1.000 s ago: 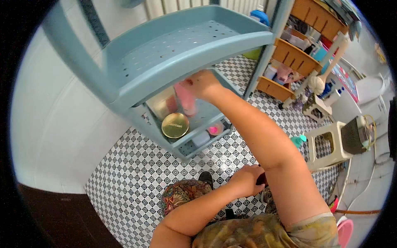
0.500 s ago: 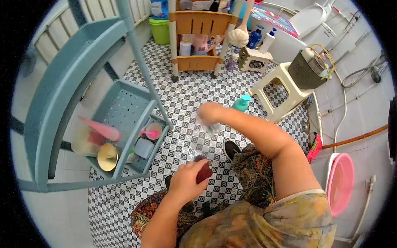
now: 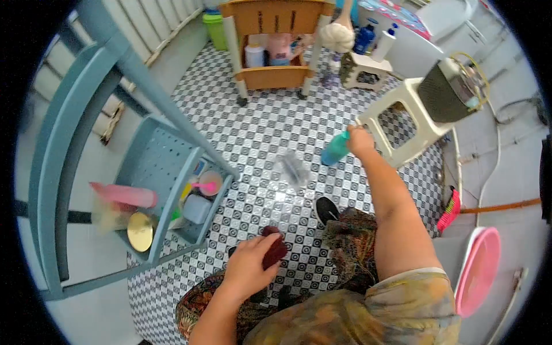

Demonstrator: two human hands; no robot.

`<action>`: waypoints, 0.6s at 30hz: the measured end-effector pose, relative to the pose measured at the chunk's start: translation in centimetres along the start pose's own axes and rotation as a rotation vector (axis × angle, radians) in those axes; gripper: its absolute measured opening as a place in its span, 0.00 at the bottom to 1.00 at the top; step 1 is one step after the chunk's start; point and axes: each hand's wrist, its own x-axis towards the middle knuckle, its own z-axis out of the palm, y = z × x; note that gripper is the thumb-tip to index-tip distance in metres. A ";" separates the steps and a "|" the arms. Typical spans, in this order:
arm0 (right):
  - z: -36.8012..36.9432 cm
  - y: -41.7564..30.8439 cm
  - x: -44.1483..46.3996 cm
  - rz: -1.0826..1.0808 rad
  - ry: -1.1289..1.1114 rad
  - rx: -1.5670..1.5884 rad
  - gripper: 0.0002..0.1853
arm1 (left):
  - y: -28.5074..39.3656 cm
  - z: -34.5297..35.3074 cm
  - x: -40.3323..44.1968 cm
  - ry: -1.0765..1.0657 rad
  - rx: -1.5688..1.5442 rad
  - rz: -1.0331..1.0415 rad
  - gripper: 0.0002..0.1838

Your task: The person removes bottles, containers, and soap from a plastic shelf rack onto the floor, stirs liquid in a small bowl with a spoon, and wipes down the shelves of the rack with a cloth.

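Away from the clear plastic [image 3: 294,169], the right hand [image 3: 360,141] is now gripping the teal bottle [image 3: 334,150]; the left hand [image 3: 250,264] is still clutching the dark-red bundle [image 3: 276,252].

Reaching forward with the right arm [image 3: 398,227], only slightly bent at the elbow, and gripping with the right hand [image 3: 360,141], fingers curled. Holding the left forearm [image 3: 218,305] lower and nearer the body, clasping with the left hand [image 3: 250,261], its back turned upward.

On my feed, the right hand [image 3: 360,140] grasps the bottle [image 3: 334,152] by its top, just beside the stool [image 3: 414,98]; the left hand [image 3: 251,261], well apart from the stool, holds a dark red item [image 3: 275,253].
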 end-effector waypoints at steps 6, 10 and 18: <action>-1.4 -0.7 -1.5 -0.234 0.142 -0.089 0.16 | -0.7 0.7 -0.3 0.028 -0.001 0.006 0.28; -7.0 -3.4 -3.8 -0.392 0.277 0.032 0.17 | -1.0 1.4 -0.8 0.086 0.015 0.032 0.29; -23.5 -11.3 -12.9 -0.791 0.255 0.428 0.16 | -1.3 0.6 -0.4 0.133 -0.252 0.085 0.27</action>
